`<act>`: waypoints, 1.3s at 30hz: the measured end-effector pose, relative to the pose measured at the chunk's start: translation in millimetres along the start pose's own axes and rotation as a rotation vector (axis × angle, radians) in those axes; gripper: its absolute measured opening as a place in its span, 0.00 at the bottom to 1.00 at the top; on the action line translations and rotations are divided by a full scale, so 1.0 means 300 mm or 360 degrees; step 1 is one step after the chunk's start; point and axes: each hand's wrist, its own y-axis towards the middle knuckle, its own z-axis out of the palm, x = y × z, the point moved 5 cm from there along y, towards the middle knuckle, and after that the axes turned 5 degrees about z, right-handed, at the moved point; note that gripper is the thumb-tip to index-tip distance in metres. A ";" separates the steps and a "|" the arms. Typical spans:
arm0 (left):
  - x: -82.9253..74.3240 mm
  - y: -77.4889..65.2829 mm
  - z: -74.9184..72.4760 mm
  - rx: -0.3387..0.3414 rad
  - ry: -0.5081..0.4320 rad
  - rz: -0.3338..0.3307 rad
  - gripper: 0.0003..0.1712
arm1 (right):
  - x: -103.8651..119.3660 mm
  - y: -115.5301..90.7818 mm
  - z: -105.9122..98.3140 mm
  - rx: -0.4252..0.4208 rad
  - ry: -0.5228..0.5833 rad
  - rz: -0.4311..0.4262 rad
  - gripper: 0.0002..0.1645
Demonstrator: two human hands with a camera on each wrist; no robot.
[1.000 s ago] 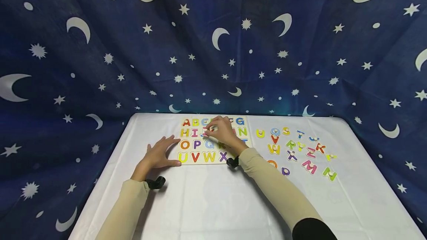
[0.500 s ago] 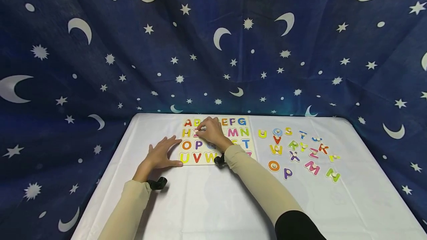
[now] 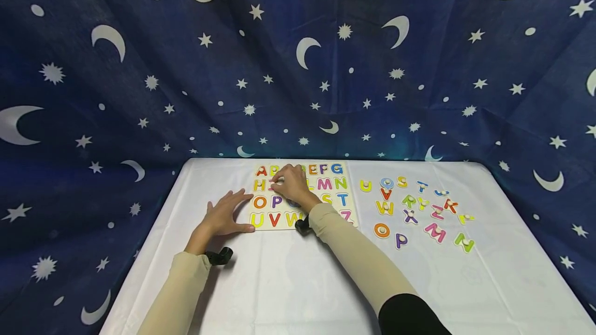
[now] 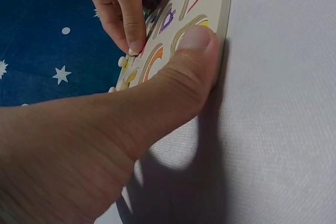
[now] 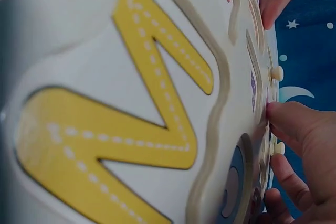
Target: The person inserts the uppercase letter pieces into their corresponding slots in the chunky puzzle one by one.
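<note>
Right hand (image 3: 293,185): thumb and fingertips pinching the wooden knob of a letter piece (image 4: 133,52). It's on the alphabet peg board (image 3: 267,211), second row, at the slot just right of the H piece (image 3: 259,185). Knob contact is clearest from the left wrist view. Fingers cover most of the piece; some pink shows beside the fingertips. Can't tell if it's fully seated in the slot.

Left hand (image 3: 225,214): spread, thumb wide of the fingers, no pinch. Thumb pad lies on the board's near-left corner by the printed yellow U (image 3: 256,219); fingers reach forward to the board's left edge, tips level with the printed O (image 3: 259,202).

On the board: knobs visible on A (image 3: 262,170), E (image 3: 313,169), F (image 3: 324,169) and G (image 3: 337,169) in the far row, plus H. Slots with bare print include M, N, P, T, V and Z. The right hand and wrist hide the middle of the board.

Right of the board: scattered loose knobbed letters. Yellow U (image 3: 365,186) nearest, then blue Q (image 3: 387,183) touching red V (image 3: 386,194). Orange O (image 3: 382,230) and purple P (image 3: 401,241) sit toward the near side; pink M (image 3: 435,232) and green N (image 3: 464,242) farther right.
</note>
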 end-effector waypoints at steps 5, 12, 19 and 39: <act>-0.004 -0.001 0.002 -0.0001 -0.0017 0.0018 0.60 | 0.003 0.000 -0.006 0.0008 -0.0072 0.0021 0.04; -0.003 0.000 -0.002 -0.0003 -0.0023 0.0007 0.60 | 0.018 0.000 -0.021 0.0036 -0.0127 0.0050 0.04; -0.007 -0.001 -0.004 -0.0008 -0.0023 0.0009 0.60 | 0.013 -0.001 -0.017 0.0054 -0.0116 0.0104 0.05; -0.001 0.002 0.002 0.0010 -0.0043 -0.0009 0.61 | -0.051 -0.056 -0.213 0.0199 0.0107 -0.0303 0.18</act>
